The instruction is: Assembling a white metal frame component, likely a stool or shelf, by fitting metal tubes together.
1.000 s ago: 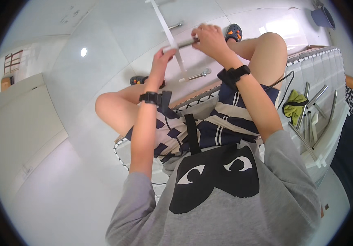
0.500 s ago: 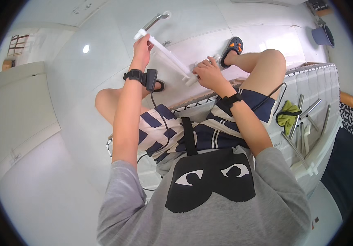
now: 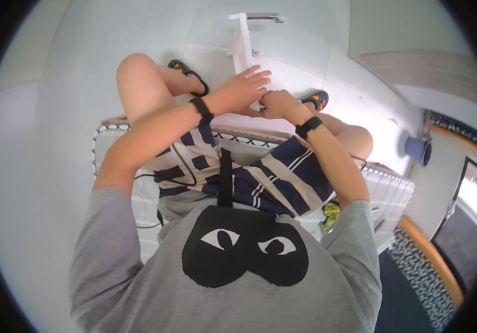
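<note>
A white plastic bar [image 3: 241, 47] reaches away from me, with a metal tube [image 3: 260, 16] sticking out to the right from its far end. My left hand [image 3: 241, 93] lies around the bar's near end, its fingers partly spread over it. Close beside it, my right hand [image 3: 280, 104] is closed at the same end. A small shiny metal piece [image 3: 262, 107] shows between the two hands; most of it is hidden by my right fingers.
I sit on a white quilted pad [image 3: 144, 211] with black-and-white edging. A green cloth [image 3: 331, 213] lies by my right elbow near metal tubes [image 3: 380, 223]. Dark clogs [image 3: 319, 100] are on my feet. A blue-grey bucket [image 3: 416, 151] stands at the right.
My left hand has slid from the bar's far end down to the near end, beside my right hand. The bar has swung to point straight away from me. The view has turned.
</note>
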`<act>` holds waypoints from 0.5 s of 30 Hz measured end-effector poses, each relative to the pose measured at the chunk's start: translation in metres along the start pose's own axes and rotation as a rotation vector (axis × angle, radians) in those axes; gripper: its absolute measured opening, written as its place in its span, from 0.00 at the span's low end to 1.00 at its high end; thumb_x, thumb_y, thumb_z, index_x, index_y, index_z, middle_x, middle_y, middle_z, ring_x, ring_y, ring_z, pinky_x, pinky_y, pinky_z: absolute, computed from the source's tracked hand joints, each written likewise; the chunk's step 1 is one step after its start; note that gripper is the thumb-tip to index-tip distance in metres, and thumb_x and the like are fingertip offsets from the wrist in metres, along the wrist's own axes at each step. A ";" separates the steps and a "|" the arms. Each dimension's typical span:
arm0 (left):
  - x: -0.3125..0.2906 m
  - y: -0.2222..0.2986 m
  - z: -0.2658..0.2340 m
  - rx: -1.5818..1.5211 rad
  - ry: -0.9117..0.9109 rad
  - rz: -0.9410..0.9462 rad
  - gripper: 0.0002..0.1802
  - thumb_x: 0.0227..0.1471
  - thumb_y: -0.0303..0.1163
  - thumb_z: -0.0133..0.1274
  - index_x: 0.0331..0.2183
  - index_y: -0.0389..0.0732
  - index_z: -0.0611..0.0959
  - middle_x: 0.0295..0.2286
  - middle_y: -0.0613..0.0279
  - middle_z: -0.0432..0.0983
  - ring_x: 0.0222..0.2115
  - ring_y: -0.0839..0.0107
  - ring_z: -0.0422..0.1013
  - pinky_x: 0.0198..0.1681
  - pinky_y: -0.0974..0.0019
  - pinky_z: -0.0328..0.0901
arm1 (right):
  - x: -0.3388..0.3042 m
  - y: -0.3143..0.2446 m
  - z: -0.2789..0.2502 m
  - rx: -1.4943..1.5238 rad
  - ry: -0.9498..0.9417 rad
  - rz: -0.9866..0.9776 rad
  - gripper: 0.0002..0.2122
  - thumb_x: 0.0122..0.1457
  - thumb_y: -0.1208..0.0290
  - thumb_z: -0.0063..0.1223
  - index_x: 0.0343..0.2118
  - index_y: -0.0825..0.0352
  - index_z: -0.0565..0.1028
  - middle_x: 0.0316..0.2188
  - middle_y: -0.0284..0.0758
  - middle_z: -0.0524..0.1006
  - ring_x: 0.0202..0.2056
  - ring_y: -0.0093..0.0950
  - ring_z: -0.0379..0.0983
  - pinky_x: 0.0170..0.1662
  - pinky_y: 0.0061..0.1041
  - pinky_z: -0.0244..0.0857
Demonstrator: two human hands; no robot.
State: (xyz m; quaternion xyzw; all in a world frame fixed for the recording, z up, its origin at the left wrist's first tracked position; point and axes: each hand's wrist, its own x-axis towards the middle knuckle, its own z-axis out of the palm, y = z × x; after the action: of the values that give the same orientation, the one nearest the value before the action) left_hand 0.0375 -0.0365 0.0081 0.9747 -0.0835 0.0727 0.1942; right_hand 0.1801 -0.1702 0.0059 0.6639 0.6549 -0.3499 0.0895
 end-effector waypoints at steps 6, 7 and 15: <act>0.008 -0.024 0.008 0.013 -0.166 0.226 0.33 0.37 0.59 0.62 0.34 0.39 0.79 0.40 0.57 0.71 0.52 0.62 0.64 0.61 0.59 0.54 | 0.013 0.012 -0.015 0.276 -0.419 0.092 0.13 0.48 0.59 0.58 0.26 0.65 0.77 0.22 0.37 0.76 0.23 0.33 0.72 0.28 0.32 0.66; 0.011 -0.029 0.006 -0.022 -0.245 0.315 0.35 0.37 0.61 0.61 0.35 0.39 0.79 0.39 0.58 0.71 0.49 0.63 0.65 0.58 0.61 0.57 | 0.015 0.012 -0.016 0.452 -0.550 0.205 0.13 0.48 0.59 0.59 0.24 0.65 0.75 0.19 0.33 0.74 0.18 0.26 0.70 0.23 0.27 0.64; 0.055 -0.049 0.014 -0.223 -0.289 0.530 0.25 0.48 0.54 0.54 0.15 0.44 0.83 0.16 0.58 0.77 0.27 0.58 0.73 0.44 0.61 0.64 | 0.026 0.020 -0.022 0.763 -1.004 0.393 0.13 0.51 0.63 0.58 0.17 0.61 0.67 0.13 0.25 0.63 0.13 0.20 0.58 0.16 0.23 0.51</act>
State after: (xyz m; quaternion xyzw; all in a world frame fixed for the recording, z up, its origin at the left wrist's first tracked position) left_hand 0.1016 -0.0047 -0.0128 0.8920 -0.3686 -0.0282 0.2601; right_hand 0.2041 -0.1388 0.0004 0.5122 0.2303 -0.8017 0.2048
